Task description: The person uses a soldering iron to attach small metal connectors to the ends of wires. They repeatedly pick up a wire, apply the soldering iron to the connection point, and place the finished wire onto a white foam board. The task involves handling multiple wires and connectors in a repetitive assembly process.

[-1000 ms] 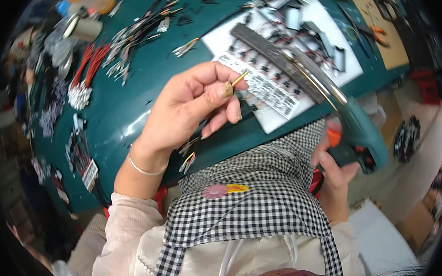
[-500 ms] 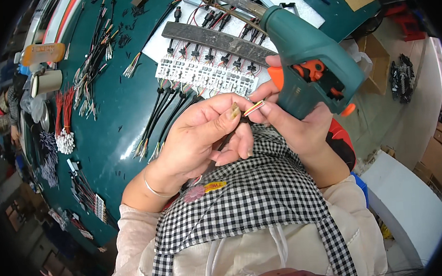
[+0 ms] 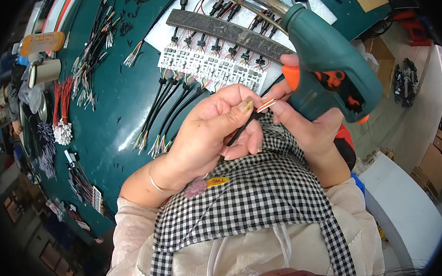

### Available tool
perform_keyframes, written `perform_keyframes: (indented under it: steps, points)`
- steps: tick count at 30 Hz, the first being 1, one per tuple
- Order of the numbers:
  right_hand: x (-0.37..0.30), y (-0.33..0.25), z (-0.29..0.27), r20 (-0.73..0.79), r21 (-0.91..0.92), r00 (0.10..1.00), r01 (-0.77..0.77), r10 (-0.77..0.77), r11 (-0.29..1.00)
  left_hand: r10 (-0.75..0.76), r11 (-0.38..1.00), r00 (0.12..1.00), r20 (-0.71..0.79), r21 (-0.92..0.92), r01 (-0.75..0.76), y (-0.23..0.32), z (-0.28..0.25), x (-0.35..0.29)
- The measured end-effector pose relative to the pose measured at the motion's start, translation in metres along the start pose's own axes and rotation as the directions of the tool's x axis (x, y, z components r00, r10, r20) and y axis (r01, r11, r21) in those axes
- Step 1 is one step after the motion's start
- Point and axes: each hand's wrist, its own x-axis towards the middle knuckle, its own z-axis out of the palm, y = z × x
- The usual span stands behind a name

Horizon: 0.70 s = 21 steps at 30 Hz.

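Observation:
My left hand point(image 3: 205, 124) is closed, its thumb and forefinger pinching a thin black cable point(image 3: 239, 133) near its end. Short red, yellow and white wires point(image 3: 266, 105) stick out of that end toward my right hand point(image 3: 303, 125). The right thumb and a fingertip meet at the wire tips. Those right fingers also wrap round a green pistol-shaped soldering gun point(image 3: 321, 46) with an orange trigger; its long metal nozzle points to the far left. Beyond my hands lies a row of white circuit boards point(image 3: 211, 67) with black cables joined along both sides.
A dark metal bar point(image 3: 227, 34) lies across the cables on a white foam board point(image 3: 159, 38). Cable bundles point(image 3: 92, 62), red wires with white plugs point(image 3: 62, 109) and a cup point(image 3: 46, 72) stand along the left of the green table point(image 3: 111, 114). Cartons point(image 3: 430, 168) are at the right.
The view has shifted, so the boards, soldering gun and both hands appear farther right. Both hands keep the same hold, with the wire ends still between them.

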Motion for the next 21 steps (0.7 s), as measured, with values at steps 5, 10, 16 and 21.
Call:
perform_keyframes:
  steps: [5,10,16,21]
  points:
    - [-0.002,0.001,0.005,-0.065,0.070,0.998,-0.015,0.020,0.997,0.180,0.961,0.978,-0.108,0.232,-0.152,-0.009,0.004,0.002]
    - [-0.010,0.003,0.003,0.014,-0.097,1.000,-0.027,0.028,0.995,0.224,0.947,0.955,-0.197,0.276,-0.165,-0.011,0.007,0.004]
    - [-0.014,-0.001,0.004,0.073,-0.337,0.997,0.038,-0.014,0.941,0.216,0.955,0.958,-0.187,0.245,-0.168,-0.012,0.002,0.005]
    - [-0.014,-0.003,0.010,-0.091,-0.143,0.992,-0.105,0.093,0.984,0.148,0.983,0.973,-0.175,0.134,-0.125,-0.010,0.000,0.007]
